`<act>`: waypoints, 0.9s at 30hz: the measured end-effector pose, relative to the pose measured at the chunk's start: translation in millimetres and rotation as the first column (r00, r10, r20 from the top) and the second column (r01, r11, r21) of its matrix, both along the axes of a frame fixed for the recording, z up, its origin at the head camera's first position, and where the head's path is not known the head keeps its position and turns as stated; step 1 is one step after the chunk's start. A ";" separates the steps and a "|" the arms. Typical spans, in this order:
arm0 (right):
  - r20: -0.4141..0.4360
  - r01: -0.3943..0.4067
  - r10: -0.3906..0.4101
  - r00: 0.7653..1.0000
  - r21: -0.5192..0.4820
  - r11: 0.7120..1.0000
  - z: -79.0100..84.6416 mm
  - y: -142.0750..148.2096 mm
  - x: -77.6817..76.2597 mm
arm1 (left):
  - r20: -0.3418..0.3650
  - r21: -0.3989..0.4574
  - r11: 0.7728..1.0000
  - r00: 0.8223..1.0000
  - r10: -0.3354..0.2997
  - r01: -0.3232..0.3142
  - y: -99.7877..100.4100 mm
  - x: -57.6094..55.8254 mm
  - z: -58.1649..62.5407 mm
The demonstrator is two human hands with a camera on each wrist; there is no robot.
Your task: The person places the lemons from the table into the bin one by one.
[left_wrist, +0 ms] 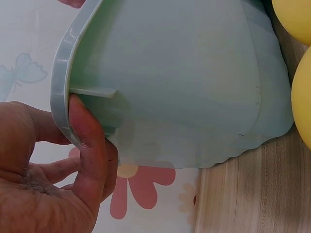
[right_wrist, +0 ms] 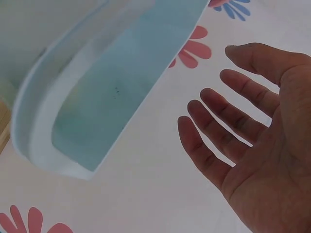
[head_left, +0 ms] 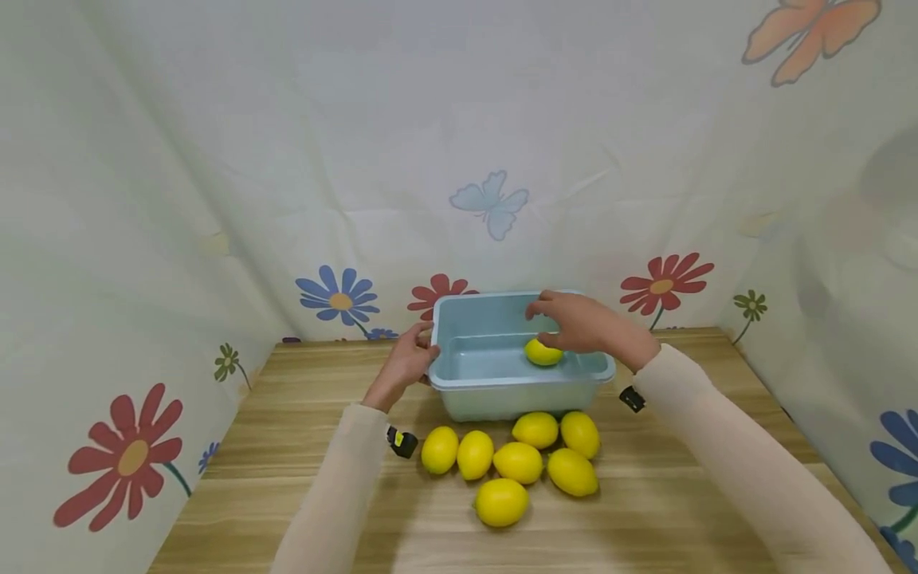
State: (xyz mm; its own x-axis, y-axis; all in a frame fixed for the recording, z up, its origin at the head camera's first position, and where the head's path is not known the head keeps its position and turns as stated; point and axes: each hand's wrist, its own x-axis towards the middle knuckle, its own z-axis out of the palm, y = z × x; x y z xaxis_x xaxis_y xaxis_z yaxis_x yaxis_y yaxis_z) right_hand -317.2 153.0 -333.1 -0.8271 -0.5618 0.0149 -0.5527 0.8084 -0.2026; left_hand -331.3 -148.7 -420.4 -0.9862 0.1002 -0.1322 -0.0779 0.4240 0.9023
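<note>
Tub [head_left: 516, 400] near tabletop [head_left: 272, 446] back edge: one lemon [head_left: 541, 355] in, seven lemons [head_left: 519, 463] remaining. Left hand [head_left: 407, 360]: pinching rim [left_wrist: 59, 82]. Right hand [head_left: 584, 323]: fingers spread.

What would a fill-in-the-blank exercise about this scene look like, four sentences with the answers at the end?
1. Lying on the wooden table are ____ lemons.
2. Inside the light blue basin, the number of lemons showing is ____.
3. The left hand grips the basin's rim, while the right hand holds ____.
4. The printed butterfly at the upper right of the head view is coloured ____.

Missing words: seven; one; nothing; orange.
</note>
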 end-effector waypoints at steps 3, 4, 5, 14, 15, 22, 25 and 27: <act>-0.049 -0.026 0.025 0.998 -0.007 1.000 0.1 1.4 10.9 | 0.004 0.003 1.000 1.000 0.002 -0.002 0.0 -0.6 -1.2; -0.066 -0.033 0.032 0.997 -0.009 0.999 0.0 2.1 14.4 | 0.005 0.003 1.000 1.000 0.002 -0.002 -0.1 -0.7 -1.4; -0.082 -0.038 0.037 0.996 -0.013 0.999 -0.1 2.9 17.8 | 0.006 0.005 1.000 1.000 0.001 -0.001 -0.1 -0.8 -1.3; -0.182 -0.087 0.074 0.981 -0.067 0.994 -11.8 8.9 37.9 | 0.012 -0.004 1.000 1.000 0.004 -0.004 -0.1 -1.2 -0.5; -0.190 -0.092 0.077 0.979 -0.070 0.993 -13.6 9.1 39.4 | 0.011 -0.002 1.000 1.000 0.005 -0.005 -0.3 -1.2 -0.3; -0.264 -0.170 0.139 0.954 -0.097 0.981 -24.3 8.1 54.0 | 0.011 -0.011 1.000 1.000 0.003 -0.003 0.3 -1.4 -0.8; -0.296 -0.197 0.161 0.941 -0.097 0.976 -27.8 7.7 61.5 | 0.011 -0.011 1.000 1.000 0.001 -0.001 0.3 -1.6 -1.5; -0.317 -0.200 0.163 0.934 -0.088 0.976 -30.3 7.7 65.7 | 0.006 -0.010 1.000 1.000 -0.001 0.001 0.1 -1.9 -1.3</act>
State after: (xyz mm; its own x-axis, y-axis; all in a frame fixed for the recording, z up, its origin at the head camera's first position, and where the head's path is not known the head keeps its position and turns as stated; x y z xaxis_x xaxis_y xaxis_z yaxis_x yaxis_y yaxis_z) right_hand -251.5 160.7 -363.4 -0.6559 -0.6811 0.3254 -0.7381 0.6691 -0.0872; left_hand -333.2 -148.6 -421.8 -0.9852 0.0996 -0.1392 -0.0831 0.4329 0.8976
